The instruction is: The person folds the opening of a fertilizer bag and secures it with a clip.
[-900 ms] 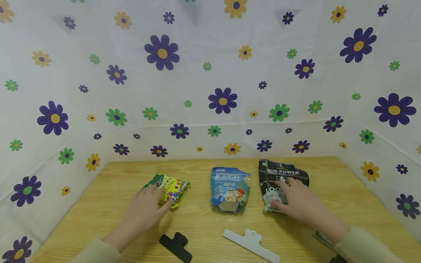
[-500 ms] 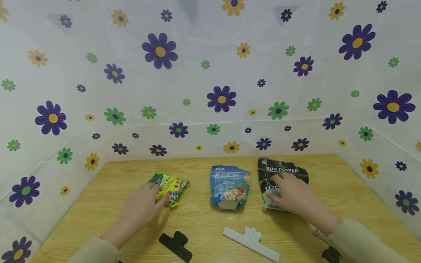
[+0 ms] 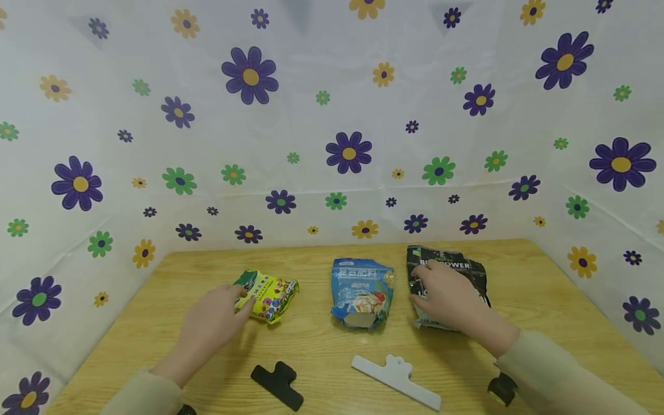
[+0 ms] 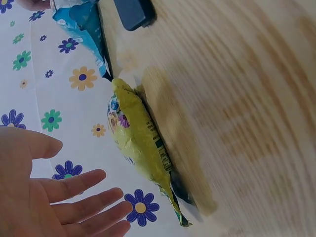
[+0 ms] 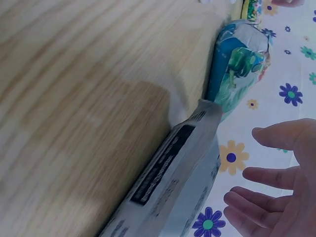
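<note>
My left hand [image 3: 211, 318] hovers at the left end of a small yellow-green printed bag [image 3: 275, 297], fingers loosely spread. In the left wrist view, a gap separates this hand [image 4: 74, 192] from the bag [image 4: 136, 133]. Over a black and grey pouch [image 3: 476, 276] lettered "BUD POWER" is my right hand [image 3: 448, 297], which hides part of its front. The right wrist view has those fingers relaxed and apart from the pouch [image 5: 173, 182]. Between the two stands a blue printed bag [image 3: 362, 288], touched by neither hand.
A black wide-jawed bag clip [image 3: 280, 385] and a white one [image 3: 396, 381] lie at the front of the wooden table [image 3: 321, 346]. Near the right sleeve is a small dark object [image 3: 502, 389], partly hidden. A flower-print sheet [image 3: 311, 127] encloses the back and sides.
The left hand has drawn a little to the left, baring more of the yellow-green bag. My right hand has shifted left across the black pouch. The bags stay put.
</note>
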A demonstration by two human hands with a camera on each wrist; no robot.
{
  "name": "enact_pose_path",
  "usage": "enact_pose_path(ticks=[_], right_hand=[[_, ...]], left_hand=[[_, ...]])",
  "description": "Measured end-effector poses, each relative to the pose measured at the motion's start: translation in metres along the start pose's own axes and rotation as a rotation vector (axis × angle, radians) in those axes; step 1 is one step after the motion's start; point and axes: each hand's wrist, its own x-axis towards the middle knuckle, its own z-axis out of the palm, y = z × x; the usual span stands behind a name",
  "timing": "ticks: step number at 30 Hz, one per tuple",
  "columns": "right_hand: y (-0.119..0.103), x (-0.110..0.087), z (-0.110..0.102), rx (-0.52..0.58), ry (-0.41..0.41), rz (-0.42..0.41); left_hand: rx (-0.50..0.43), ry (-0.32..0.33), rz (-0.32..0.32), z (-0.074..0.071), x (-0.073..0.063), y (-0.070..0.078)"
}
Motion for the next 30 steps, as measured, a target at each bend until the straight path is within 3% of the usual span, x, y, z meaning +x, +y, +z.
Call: enact_pose_path(ticks=[10,30], right_hand=[[-0.019,0.015,-0.002,0.027,-0.027,-0.030],[-0.044,0.036,0.000,0.045,0.004,-0.085]], left_hand=[[-0.048,-0.026,-0.044,-0.003,0.000,-0.014],[-0.127,-0.018,-0.093,-0.008,-0.001,-0.038]])
